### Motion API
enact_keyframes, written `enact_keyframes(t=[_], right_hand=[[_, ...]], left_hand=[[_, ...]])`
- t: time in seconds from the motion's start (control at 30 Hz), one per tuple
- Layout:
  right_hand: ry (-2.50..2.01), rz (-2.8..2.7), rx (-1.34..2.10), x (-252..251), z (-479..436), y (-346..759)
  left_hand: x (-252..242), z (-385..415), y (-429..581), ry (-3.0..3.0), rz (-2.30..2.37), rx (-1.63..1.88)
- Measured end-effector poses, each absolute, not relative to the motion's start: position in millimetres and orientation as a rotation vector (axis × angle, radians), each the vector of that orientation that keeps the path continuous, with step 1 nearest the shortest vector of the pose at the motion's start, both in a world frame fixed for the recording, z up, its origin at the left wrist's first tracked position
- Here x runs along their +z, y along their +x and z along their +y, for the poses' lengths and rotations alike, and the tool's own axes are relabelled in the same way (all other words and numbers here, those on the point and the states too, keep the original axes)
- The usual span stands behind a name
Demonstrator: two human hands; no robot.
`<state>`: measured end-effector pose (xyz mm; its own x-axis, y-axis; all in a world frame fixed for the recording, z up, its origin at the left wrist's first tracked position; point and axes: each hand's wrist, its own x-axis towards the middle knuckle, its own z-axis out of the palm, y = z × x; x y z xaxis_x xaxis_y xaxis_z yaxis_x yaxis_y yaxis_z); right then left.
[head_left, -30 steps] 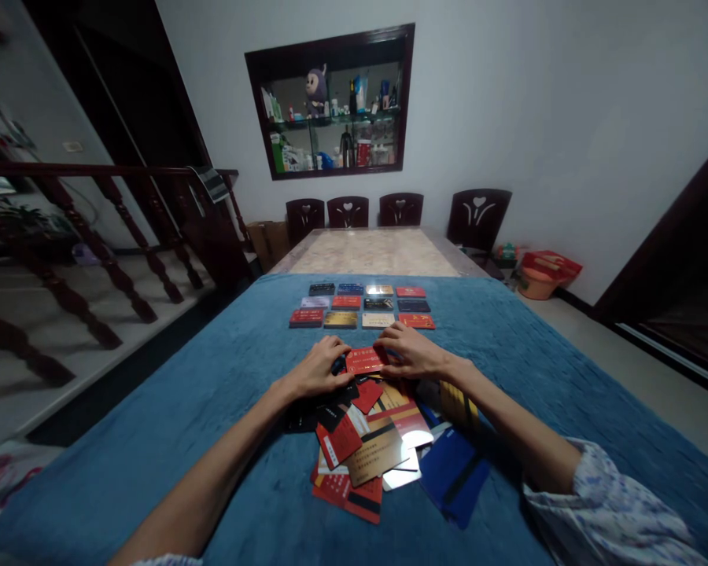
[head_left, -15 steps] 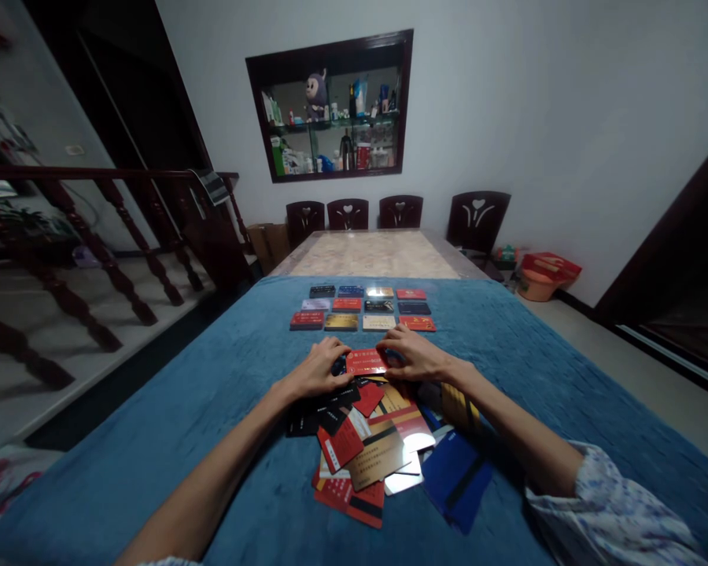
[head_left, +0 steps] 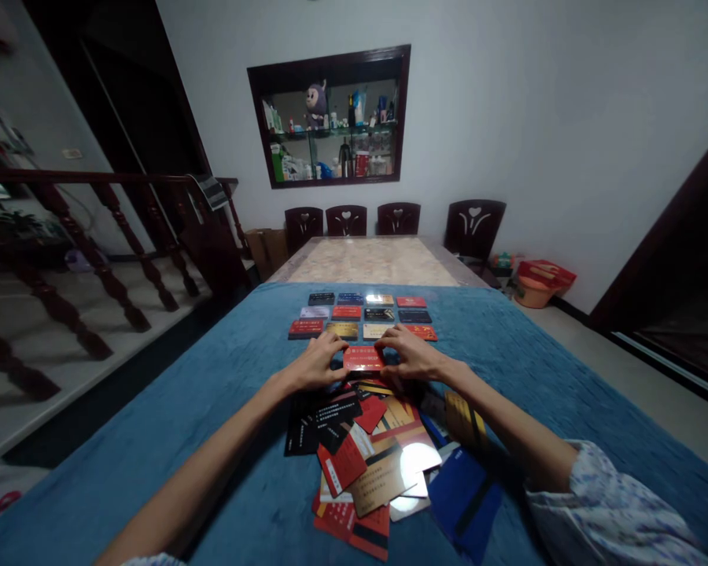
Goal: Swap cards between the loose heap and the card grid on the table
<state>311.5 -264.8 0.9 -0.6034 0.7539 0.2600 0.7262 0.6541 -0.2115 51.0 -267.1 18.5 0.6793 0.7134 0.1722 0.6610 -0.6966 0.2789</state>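
Both hands are pinching one red card (head_left: 363, 358) by its short ends, left hand (head_left: 314, 364) at its left edge, right hand (head_left: 411, 358) at its right, fingers curled narrowly. Face up, the card is lying with its long axis running left to right, between the card rows (head_left: 363, 314) beyond and the loose card pile (head_left: 377, 444) on the blue cloth (head_left: 536, 354).

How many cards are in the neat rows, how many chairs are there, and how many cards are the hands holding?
cards in the neat rows: 12
dark wooden chairs: 4
red card held between left hand and right hand: 1
Total: 17
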Motion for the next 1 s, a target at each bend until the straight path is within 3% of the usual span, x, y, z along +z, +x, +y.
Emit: enact_keyframes(t=[0.53, 1.0], right_hand=[[-1.177, -2.503, 0.187, 29.3, -210.6, 292.6], [-1.485, -2.584, -0.114, 43.2, -171.8, 280.4]], left_hand=[[35.6, -199.3, 38.1, 2.805, 1.183, 0.304], [44.0, -142.5, 44.1, 2.845, 1.273, 0.138]])
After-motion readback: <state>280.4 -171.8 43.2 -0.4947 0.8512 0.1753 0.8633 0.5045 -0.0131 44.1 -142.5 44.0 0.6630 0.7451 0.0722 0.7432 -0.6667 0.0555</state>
